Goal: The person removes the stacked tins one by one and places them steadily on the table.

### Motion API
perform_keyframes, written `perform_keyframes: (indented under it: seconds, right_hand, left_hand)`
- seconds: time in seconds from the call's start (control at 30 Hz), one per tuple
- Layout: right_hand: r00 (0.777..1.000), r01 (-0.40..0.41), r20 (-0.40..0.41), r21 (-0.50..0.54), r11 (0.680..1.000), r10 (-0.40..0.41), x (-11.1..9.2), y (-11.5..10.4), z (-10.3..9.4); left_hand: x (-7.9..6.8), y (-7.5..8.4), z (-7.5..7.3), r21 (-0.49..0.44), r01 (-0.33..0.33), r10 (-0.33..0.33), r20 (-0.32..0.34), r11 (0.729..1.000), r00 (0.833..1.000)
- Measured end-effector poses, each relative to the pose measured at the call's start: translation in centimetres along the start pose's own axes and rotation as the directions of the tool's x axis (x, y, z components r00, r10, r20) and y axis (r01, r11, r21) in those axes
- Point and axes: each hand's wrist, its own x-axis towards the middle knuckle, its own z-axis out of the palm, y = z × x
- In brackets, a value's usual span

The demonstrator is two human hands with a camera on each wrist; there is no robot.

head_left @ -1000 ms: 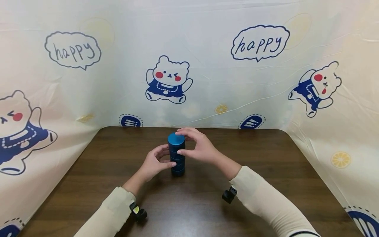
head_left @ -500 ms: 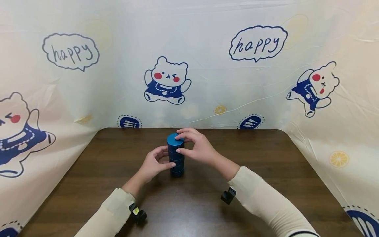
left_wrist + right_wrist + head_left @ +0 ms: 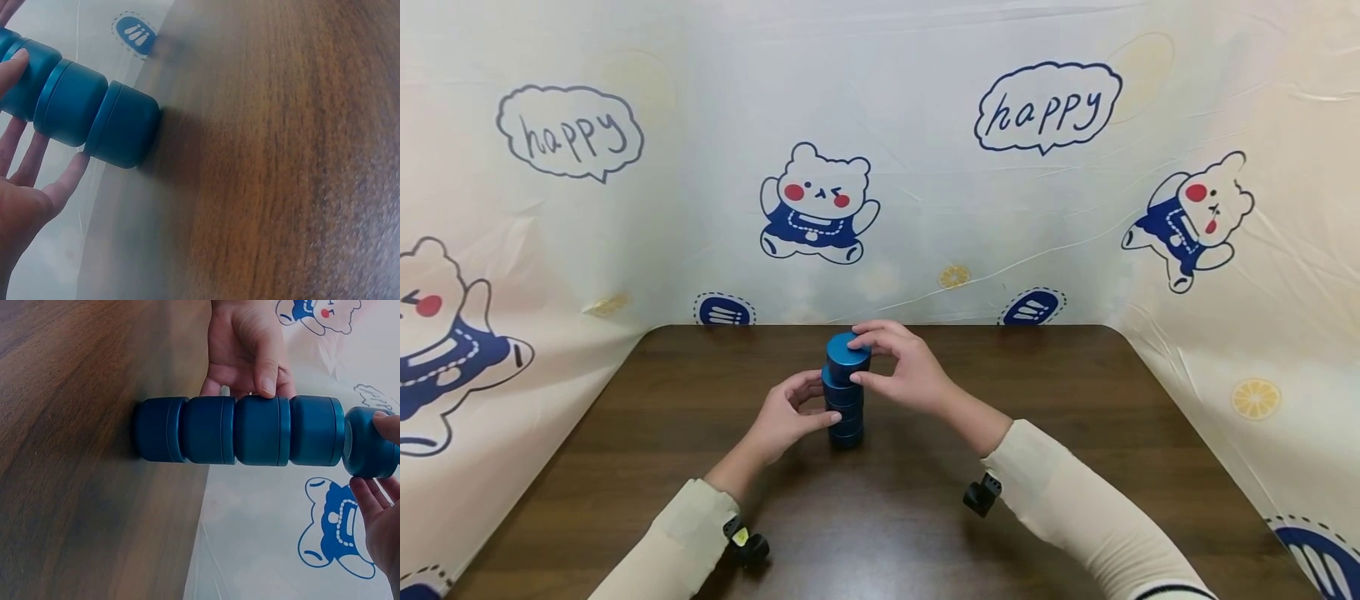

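A stack of several round blue metallic tins (image 3: 846,417) stands upright on the table; whether they are jars or canisters I cannot tell. My left hand (image 3: 784,418) holds the stack's middle from the left, thumb in front, other fingers behind and beside it. The topmost tin (image 3: 847,360) is in my right hand (image 3: 910,372), pinched between thumb and fingers. In the right wrist view this top tin (image 3: 367,444) leans slightly, with a narrow gap along part of its base. The left wrist view shows the lowest tin (image 3: 124,125) resting on the table.
The brown wooden table (image 3: 880,517) has a rounded far edge. A pale cloth (image 3: 925,208) printed with bears and "happy" bubbles hangs behind and at both sides. A small black camera sits at the left wrist (image 3: 751,548) and another camera (image 3: 981,495) at the right.
The topmost tin has come away from the one beneath, shifting slightly up and right with my right hand. The lower tins and my left hand keep nearly the same place.
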Motion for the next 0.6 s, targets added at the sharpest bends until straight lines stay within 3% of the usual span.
perform_keyframes:
  seconds: [0.6]
  right_hand:
    - [0.999, 0.017, -0.048, -0.047, 0.999, -0.019, -1.3, 0.7, -1.9]
  left_hand:
    - [0.1, -0.1, 0.0, 0.024, 0.008, -0.008, -0.009, 1.000, 1.000]
